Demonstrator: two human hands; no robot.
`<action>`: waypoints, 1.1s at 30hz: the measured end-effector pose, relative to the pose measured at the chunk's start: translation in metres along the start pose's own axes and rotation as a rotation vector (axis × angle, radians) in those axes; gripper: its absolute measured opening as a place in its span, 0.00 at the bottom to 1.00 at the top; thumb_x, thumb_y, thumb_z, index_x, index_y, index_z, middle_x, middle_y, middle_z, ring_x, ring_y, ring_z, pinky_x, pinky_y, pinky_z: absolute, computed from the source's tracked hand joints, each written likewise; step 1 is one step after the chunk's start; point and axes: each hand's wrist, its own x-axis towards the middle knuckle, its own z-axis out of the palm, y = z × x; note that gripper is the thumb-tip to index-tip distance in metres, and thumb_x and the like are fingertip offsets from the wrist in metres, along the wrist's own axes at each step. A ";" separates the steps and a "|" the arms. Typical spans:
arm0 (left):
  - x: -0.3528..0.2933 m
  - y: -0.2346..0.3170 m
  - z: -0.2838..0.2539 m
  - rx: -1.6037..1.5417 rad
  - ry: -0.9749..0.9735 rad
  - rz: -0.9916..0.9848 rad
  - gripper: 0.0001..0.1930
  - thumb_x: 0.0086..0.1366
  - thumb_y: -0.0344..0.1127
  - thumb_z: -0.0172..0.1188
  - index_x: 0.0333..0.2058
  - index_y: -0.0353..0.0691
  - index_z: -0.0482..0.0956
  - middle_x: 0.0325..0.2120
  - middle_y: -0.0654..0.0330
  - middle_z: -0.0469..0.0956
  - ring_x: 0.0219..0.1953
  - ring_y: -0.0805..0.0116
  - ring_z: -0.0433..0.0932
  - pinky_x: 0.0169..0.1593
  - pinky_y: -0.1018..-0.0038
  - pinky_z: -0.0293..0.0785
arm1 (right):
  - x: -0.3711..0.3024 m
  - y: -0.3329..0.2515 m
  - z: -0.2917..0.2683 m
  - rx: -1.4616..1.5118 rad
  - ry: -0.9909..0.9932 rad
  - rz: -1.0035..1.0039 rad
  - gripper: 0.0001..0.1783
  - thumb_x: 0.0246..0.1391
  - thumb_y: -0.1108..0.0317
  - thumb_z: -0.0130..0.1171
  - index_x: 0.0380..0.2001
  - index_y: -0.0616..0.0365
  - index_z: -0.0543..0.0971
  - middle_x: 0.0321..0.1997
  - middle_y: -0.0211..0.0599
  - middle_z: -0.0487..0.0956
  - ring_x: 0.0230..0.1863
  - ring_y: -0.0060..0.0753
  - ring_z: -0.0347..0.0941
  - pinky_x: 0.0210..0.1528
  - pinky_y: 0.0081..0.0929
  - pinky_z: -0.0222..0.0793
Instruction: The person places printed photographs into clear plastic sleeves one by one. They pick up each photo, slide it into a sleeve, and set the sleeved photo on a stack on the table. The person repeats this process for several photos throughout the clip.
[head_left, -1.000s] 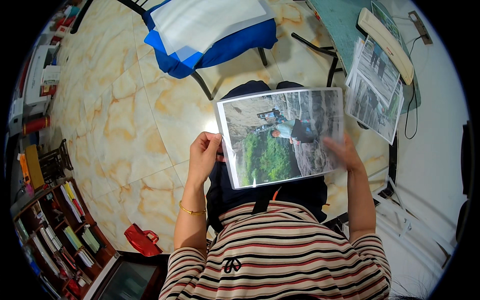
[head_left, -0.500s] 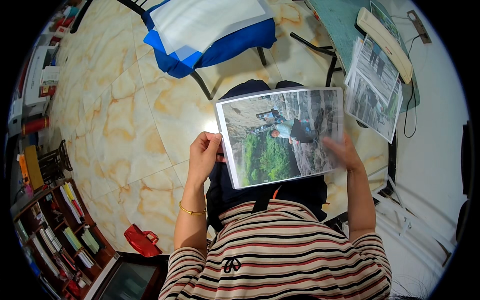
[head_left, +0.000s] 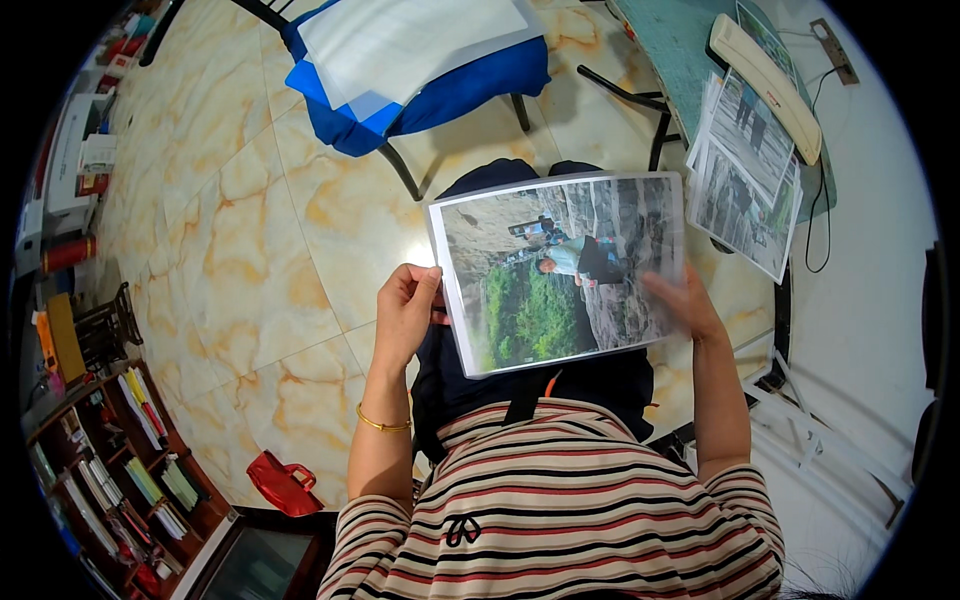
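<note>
A large photo print in a clear plastic sleeve [head_left: 535, 310] lies over my lap, turned sideways. It pictures a person on rocky ground beside green bushes. My left hand [head_left: 405, 305] pinches its left edge, thumb on top and fingers partly hidden beneath. At the right edge is my right hand [head_left: 685, 300], its fingers smeared by motion over the sheet; whether they grip it or lie on it does not show.
Ahead, a chair with a blue cover [head_left: 465, 95] bears clear plastic sheets [head_left: 410, 45]. At the right, a green table [head_left: 655, 30] holds a long cream machine [head_left: 770, 90] and several photo prints [head_left: 745, 215]. A red bag [head_left: 282, 482] and a bookshelf [head_left: 130, 470] stand left.
Almost nothing differs. The whole view has shifted very slightly; the photo and both hands keep their places, and my right hand is blurred in both frames.
</note>
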 end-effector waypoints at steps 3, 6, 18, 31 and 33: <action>0.000 -0.001 0.000 0.033 0.012 0.017 0.09 0.66 0.36 0.52 0.31 0.35 0.69 0.24 0.62 0.75 0.24 0.77 0.75 0.23 0.80 0.75 | 0.001 0.001 0.000 -0.001 -0.007 -0.018 0.09 0.51 0.67 0.61 0.33 0.62 0.79 0.26 0.27 0.78 0.26 0.16 0.71 0.29 0.17 0.68; 0.000 -0.001 0.001 0.025 0.014 0.032 0.09 0.65 0.35 0.52 0.30 0.35 0.69 0.24 0.62 0.75 0.24 0.78 0.75 0.23 0.81 0.75 | 0.001 0.000 -0.001 0.018 -0.022 -0.011 0.09 0.51 0.67 0.61 0.33 0.61 0.79 0.26 0.26 0.78 0.27 0.16 0.71 0.30 0.17 0.67; -0.002 0.001 0.005 0.026 0.056 0.029 0.09 0.64 0.35 0.54 0.29 0.35 0.70 0.22 0.64 0.73 0.22 0.80 0.72 0.22 0.82 0.74 | -0.001 -0.005 0.001 0.032 -0.042 0.019 0.12 0.52 0.64 0.61 0.36 0.60 0.78 0.28 0.24 0.77 0.28 0.15 0.70 0.30 0.18 0.68; -0.003 -0.011 0.042 0.246 0.058 0.316 0.40 0.49 0.25 0.67 0.56 0.32 0.49 0.43 0.46 0.70 0.43 0.63 0.74 0.45 0.72 0.71 | -0.003 -0.005 -0.001 0.004 0.015 -0.003 0.22 0.49 0.56 0.63 0.40 0.62 0.76 0.31 0.29 0.76 0.31 0.19 0.71 0.32 0.20 0.69; -0.004 -0.013 0.049 0.354 0.112 0.432 0.46 0.48 0.25 0.68 0.60 0.34 0.43 0.45 0.44 0.70 0.45 0.59 0.73 0.47 0.70 0.70 | -0.003 -0.003 -0.004 -0.039 0.009 0.040 0.23 0.49 0.54 0.63 0.40 0.63 0.76 0.31 0.28 0.76 0.31 0.19 0.70 0.32 0.20 0.68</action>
